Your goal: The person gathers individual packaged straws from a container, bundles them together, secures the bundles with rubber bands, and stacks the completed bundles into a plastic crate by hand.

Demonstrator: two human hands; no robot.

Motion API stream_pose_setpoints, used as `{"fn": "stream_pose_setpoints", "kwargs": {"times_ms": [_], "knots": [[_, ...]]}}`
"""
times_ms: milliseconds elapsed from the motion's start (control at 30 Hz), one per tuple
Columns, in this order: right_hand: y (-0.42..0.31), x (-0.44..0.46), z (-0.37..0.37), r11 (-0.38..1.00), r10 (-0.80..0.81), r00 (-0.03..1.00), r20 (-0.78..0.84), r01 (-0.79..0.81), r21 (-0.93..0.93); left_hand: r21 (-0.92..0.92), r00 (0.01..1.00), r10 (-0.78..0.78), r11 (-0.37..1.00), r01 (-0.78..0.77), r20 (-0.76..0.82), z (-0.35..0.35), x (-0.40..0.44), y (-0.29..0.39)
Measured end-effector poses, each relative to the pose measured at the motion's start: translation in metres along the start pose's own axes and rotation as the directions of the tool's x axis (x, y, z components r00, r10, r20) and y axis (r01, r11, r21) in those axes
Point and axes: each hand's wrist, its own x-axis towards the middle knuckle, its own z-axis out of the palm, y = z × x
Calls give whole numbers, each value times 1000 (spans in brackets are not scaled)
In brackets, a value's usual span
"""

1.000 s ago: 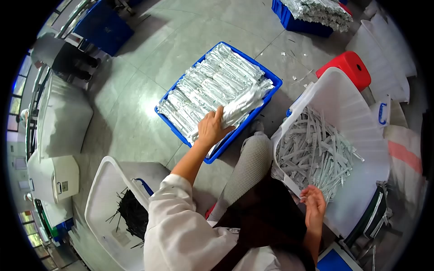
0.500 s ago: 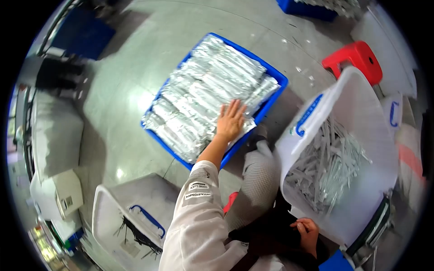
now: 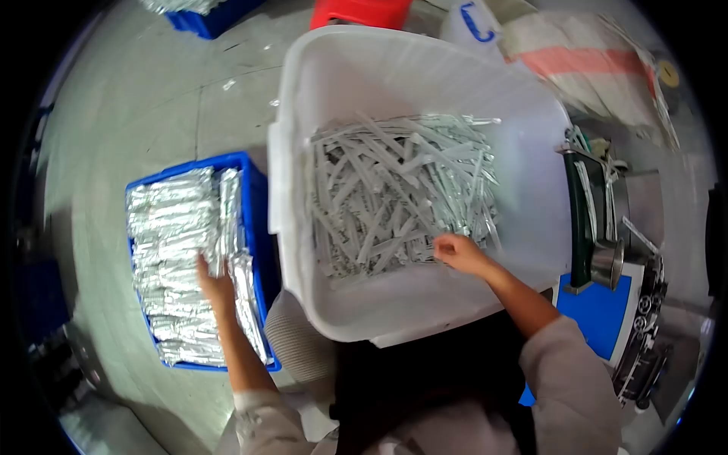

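My left hand (image 3: 215,282) rests over the silvery wrapped packets (image 3: 174,258) packed in rows in a blue crate (image 3: 262,220); its fingers are partly hidden against them, and whether it grips one is unclear. Inside the large white bin (image 3: 531,182), my right hand (image 3: 457,252) is at the near edge of a loose heap of thin wrapped strips (image 3: 379,189). Its fingers are bent together, and what they hold, if anything, is too small to make out.
A red stool (image 3: 360,11) stands beyond the bin, with another blue crate (image 3: 208,17) at the upper left. To the right are a striped sack (image 3: 584,64), a blue-topped machine (image 3: 599,311) and a metal cup (image 3: 607,263).
The view has swung right, bringing the white bin to the middle. My right hand has moved from near my lap into the bin; my left hand stays over the packets.
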Motion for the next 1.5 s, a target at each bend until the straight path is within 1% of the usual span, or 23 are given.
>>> {"fn": "stream_pose_setpoints", "kwargs": {"times_ms": [33, 100, 133, 167, 200, 233, 300, 367, 467, 567, 600, 633, 700, 800, 1033, 1067, 1133, 1167, 1233, 1333, 1367, 1433, 1500], "knots": [[36, 20, -3, 977, -7, 998, -66, -7, -211, -265, 992, -97, 961, 74, -76, -23, 1, 40], [82, 44, -15, 839, 163, 973, -166, -225, -496, -465, 977, -12, 881, -89, -211, -54, -26, 184], [97, 53, -23, 840, 175, 970, -170, -237, -488, -453, 961, 42, 876, -168, -274, -52, -38, 228], [111, 62, -31, 827, 338, 921, -194, -389, -406, -435, 937, 97, 866, -245, -335, -43, -49, 263], [125, 67, -38, 783, 496, 845, -201, -535, -318, -392, 940, 267, 858, -333, -212, -25, -62, 293], [133, 72, -42, 779, 508, 838, -198, -546, -309, -360, 902, 424, 832, -423, -80, -4, -71, 318], [145, 88, -51, 678, 574, 745, -339, -665, -313, -238, 658, 608, 788, -567, 444, 38, -71, 351], [172, 105, -61, 674, 657, 711, -250, -703, -226, -256, 523, 537, 818, -515, 662, 89, -75, 358], [185, 126, -64, 593, 670, 608, -425, -783, -185, -95, 420, 397, 809, -581, 816, 142, -81, 325], [213, 140, -63, 633, 605, 673, -426, -731, -256, 120, 239, 84, 677, -726, 967, 150, -76, 282], [220, 142, -66, 634, 614, 674, -411, -731, -252, 234, 232, -98, 694, -681, 968, 151, -74, 277], [226, 140, -69, 635, 594, 680, -429, -724, -269, 240, 225, -114, 687, -686, 968, 154, -73, 279], [238, 137, -82, 639, 573, 690, -442, -714, -286, 205, 337, 77, 663, -721, 938, 157, -72, 290], [248, 129, -94, 736, 475, 768, -429, -614, -286, 39, 312, 232, 743, -668, 921, 156, -70, 304], [241, 128, -84, 768, 476, 793, -381, -585, -258, 114, 262, 117, 682, -723, 958, 142, -76, 299], [236, 134, -76, 712, 265, 852, -451, -489, -505, 92, 259, 141, 690, -718, 955, 143, -75, 300], [227, 143, -49, 810, -27, 916, -401, -215, -545, 67, 257, 170, 700, -711, 951, 142, -75, 300], [219, 145, -29, 949, -111, 927, -359, -9, -315, 51, 260, 200, 693, -719, 944, 142, -76, 300], [170, 150, -5, 884, 308, 940, -148, -340, -320, 30, 264, 238, 687, -726, 935, 141, -79, 300], [154, 151, 19, 862, 362, 835, -413, -469, -191, 27, 247, 221, 691, -722, 944, 137, -78, 297], [162, 156, 33, 864, 360, 841, -404, -464, -195, 32, 251, 222, 686, -727, 942, 137, -77, 298], [179, 162, 64, 859, 269, 754, -599, -469, -206, 33, 246, 216, 684, -728, 945, 135, -78, 297], [166, 158, 51, 848, 391, 787, -478, -510, -147, 20, 227, 232, 657, -753, 946, 134, -79, 297]]}}
